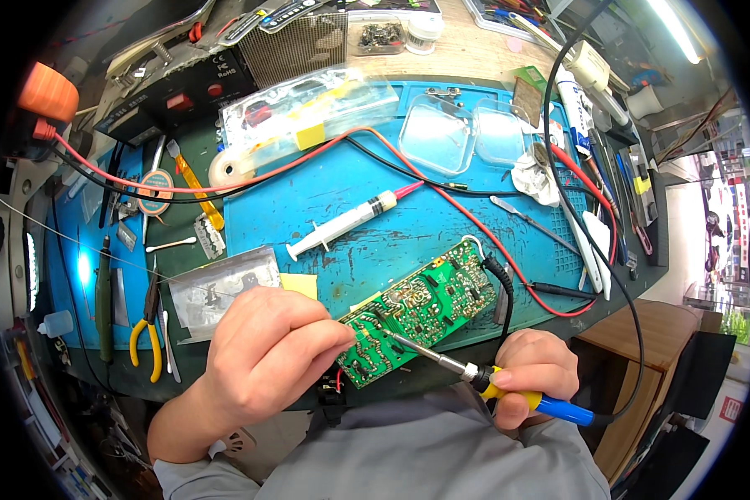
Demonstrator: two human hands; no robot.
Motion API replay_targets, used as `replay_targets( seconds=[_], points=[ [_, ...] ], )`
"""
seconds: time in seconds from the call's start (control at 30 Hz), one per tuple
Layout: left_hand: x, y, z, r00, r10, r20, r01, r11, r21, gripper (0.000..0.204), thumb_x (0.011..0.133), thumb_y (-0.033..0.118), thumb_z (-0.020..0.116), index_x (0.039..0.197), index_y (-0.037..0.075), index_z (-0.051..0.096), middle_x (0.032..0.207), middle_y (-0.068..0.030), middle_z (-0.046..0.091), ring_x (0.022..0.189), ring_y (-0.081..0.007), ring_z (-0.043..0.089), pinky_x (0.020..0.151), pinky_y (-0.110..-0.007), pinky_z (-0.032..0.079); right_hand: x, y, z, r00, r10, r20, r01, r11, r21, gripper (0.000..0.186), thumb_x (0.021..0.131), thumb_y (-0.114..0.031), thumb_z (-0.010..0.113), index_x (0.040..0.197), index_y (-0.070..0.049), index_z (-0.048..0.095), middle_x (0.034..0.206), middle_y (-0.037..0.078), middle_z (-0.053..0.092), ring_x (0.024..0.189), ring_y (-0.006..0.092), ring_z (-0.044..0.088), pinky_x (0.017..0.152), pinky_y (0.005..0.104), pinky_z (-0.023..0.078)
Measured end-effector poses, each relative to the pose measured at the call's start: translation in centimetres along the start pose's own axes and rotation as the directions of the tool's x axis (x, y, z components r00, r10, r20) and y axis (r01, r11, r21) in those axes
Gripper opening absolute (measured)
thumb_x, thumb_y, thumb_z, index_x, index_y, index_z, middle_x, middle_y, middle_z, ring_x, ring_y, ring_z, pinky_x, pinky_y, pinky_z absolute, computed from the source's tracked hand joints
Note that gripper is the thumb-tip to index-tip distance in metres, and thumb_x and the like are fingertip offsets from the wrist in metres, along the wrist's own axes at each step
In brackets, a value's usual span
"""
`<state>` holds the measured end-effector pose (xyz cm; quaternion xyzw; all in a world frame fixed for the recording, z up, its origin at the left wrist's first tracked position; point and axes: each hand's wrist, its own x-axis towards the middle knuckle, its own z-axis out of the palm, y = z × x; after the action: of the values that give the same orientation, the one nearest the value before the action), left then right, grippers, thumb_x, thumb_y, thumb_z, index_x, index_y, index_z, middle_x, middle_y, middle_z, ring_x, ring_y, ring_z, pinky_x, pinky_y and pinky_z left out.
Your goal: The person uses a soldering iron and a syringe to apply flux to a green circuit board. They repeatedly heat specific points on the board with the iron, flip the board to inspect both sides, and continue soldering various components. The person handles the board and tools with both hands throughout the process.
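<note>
My right hand (532,375) is wrapped round the yellow and blue handle of a soldering iron (550,407). The iron's metal tip points left and meets the solder side of a green circuit board (417,304), at its left half. The board lies tilted at the front edge of the mat, with a black cable at its right end and a red wire below its left end. My left hand (267,354) is closed in a pinch, fingertips at the board's left edge. Thin solder wire (142,267) runs from the far left into this hand; its end is hidden by the fingers.
Behind the board a syringe (342,223) lies on the blue mat (308,287). Red and black test leads (475,218) cross the mat. Yellow-handled pliers (147,333) and cotton swabs lie left; tweezers (579,242) lie right. Clear plastic boxes (437,137) stand at the back.
</note>
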<state>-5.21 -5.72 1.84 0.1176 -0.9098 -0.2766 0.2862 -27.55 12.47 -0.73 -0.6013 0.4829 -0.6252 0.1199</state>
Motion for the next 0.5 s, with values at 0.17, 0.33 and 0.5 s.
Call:
replay_targets(
  seconds=[0.17, 0.33, 0.5],
  points=[
    [0.04, -0.06, 0.00, 1.000, 0.004, 0.005, -0.004, 1.000, 0.000, 0.029, 0.065, -0.003, 0.081, 0.090, 0.003, 0.068, 0.085, -0.0084, 0.063, 0.074, -0.0239, 0.063, 0.063, -0.034, 0.048, 0.11, 0.17, 0.22, 0.999, -0.033, -0.008, 0.032, 0.999, -0.023, 0.017, 0.088, -0.018, 0.074, 0.094, -0.002, 0.074, 0.067, 0.000, 0.060, 0.046, 0.0109, 0.053, 0.039, 0.0231, 0.039],
    [0.10, 0.02, -0.01, 1.000, -0.004, 0.007, 0.004, 1.000, 0.004, 0.029, 0.066, -0.004, 0.081, 0.090, 0.003, 0.068, 0.085, -0.0085, 0.063, 0.074, -0.0238, 0.063, 0.063, -0.034, 0.048, 0.13, 0.14, 0.14, 0.999, -0.040, 0.018, 0.041, 0.999, -0.029, 0.015, 0.087, -0.016, 0.074, 0.093, -0.003, 0.074, 0.068, 0.000, 0.059, 0.046, 0.0106, 0.053, 0.040, 0.0230, 0.039],
    [0.11, 0.09, -0.04, 1.000, -0.010, 0.013, 0.010, 1.000, 0.004, 0.028, 0.066, -0.004, 0.081, 0.090, 0.002, 0.067, 0.085, -0.0086, 0.063, 0.074, -0.0236, 0.062, 0.063, -0.034, 0.048, 0.13, 0.10, 0.22, 1.000, -0.026, 0.009, 0.026, 0.999, -0.023, 0.015, 0.086, -0.016, 0.076, 0.094, -0.003, 0.074, 0.068, -0.001, 0.059, 0.046, 0.0108, 0.053, 0.040, 0.0230, 0.039]
  ],
)
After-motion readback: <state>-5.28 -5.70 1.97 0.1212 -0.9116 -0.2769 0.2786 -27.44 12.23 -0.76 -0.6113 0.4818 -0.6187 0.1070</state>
